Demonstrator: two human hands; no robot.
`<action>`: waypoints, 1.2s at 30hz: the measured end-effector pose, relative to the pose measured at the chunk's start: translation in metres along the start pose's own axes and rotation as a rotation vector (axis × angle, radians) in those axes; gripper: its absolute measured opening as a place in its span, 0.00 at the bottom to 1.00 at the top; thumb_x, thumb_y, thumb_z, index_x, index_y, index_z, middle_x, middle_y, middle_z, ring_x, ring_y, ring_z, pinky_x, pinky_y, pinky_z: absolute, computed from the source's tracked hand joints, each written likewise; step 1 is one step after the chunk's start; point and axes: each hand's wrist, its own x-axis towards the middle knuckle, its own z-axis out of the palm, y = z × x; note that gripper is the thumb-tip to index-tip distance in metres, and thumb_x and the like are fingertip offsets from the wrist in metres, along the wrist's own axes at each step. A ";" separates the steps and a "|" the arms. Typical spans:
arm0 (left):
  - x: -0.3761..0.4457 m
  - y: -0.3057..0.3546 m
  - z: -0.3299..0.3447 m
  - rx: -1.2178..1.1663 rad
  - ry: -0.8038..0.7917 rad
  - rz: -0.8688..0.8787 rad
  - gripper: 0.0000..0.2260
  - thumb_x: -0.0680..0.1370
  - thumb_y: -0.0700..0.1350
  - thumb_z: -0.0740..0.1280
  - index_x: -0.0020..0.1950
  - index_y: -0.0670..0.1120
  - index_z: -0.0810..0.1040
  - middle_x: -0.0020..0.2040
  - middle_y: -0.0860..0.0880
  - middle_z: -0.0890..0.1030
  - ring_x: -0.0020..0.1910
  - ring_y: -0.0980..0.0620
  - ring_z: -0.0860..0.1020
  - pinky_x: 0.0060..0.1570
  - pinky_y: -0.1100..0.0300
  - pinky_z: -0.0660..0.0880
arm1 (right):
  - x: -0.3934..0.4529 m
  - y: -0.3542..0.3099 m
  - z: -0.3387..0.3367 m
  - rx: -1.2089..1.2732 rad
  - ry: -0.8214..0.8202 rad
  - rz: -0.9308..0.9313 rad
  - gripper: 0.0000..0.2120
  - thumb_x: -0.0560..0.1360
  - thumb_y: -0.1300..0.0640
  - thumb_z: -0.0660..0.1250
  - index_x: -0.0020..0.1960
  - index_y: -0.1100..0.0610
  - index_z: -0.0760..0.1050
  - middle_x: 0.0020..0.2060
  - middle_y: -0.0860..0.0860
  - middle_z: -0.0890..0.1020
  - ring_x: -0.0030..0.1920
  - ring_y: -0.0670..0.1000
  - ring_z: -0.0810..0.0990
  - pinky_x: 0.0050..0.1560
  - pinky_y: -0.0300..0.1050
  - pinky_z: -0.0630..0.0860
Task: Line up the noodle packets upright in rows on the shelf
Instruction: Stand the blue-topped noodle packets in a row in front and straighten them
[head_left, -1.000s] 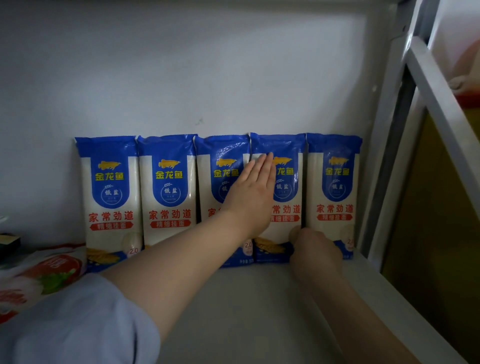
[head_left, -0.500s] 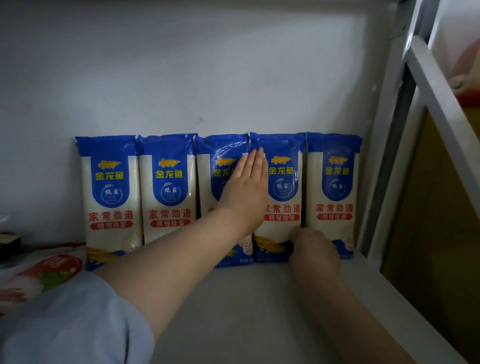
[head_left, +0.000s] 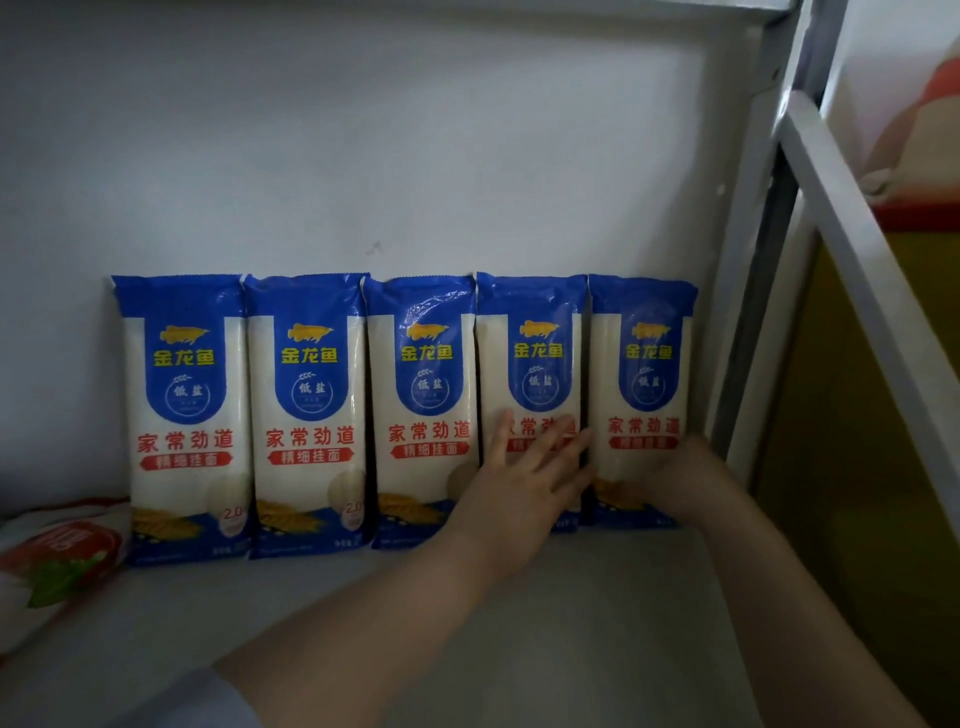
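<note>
Left hand (head_left: 524, 488) lay flat, fingers (head_left: 563, 441) spread, on the fourth noodle packet (head_left: 530, 332). Right hand (head_left: 685, 483) touched the fifth packet (head_left: 644, 332); its fingers' state could not be told. Five packets stood upright along the shelf (head_left: 597, 613) back. A red-and-white bag (head_left: 57, 556) lay left.

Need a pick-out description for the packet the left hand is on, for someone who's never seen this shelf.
Start at the white shelf: five blue-and-white noodle packets stand upright along its back wall. Count from the left end to the fourth packet. It is the only one with the left hand spread flat over its lower half.
</note>
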 end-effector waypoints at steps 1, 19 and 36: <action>0.002 0.000 0.002 0.005 -0.015 -0.016 0.29 0.80 0.42 0.55 0.77 0.50 0.45 0.78 0.47 0.39 0.76 0.45 0.36 0.63 0.35 0.29 | 0.004 0.004 0.006 0.005 -0.006 -0.025 0.50 0.45 0.45 0.81 0.64 0.56 0.68 0.56 0.53 0.79 0.57 0.55 0.78 0.56 0.53 0.77; 0.021 0.039 -0.015 -0.878 0.125 -0.368 0.11 0.79 0.44 0.62 0.60 0.45 0.74 0.49 0.47 0.81 0.45 0.53 0.80 0.48 0.57 0.79 | 0.013 0.023 0.000 0.485 0.053 -0.059 0.17 0.73 0.69 0.64 0.61 0.60 0.70 0.48 0.51 0.75 0.49 0.53 0.76 0.34 0.38 0.70; 0.033 0.066 -0.005 -1.261 -0.367 -0.688 0.15 0.83 0.44 0.53 0.38 0.43 0.68 0.45 0.38 0.84 0.26 0.52 0.76 0.30 0.61 0.75 | 0.023 0.042 0.019 0.449 0.085 -0.093 0.17 0.75 0.67 0.64 0.63 0.61 0.70 0.59 0.57 0.77 0.58 0.55 0.76 0.49 0.43 0.72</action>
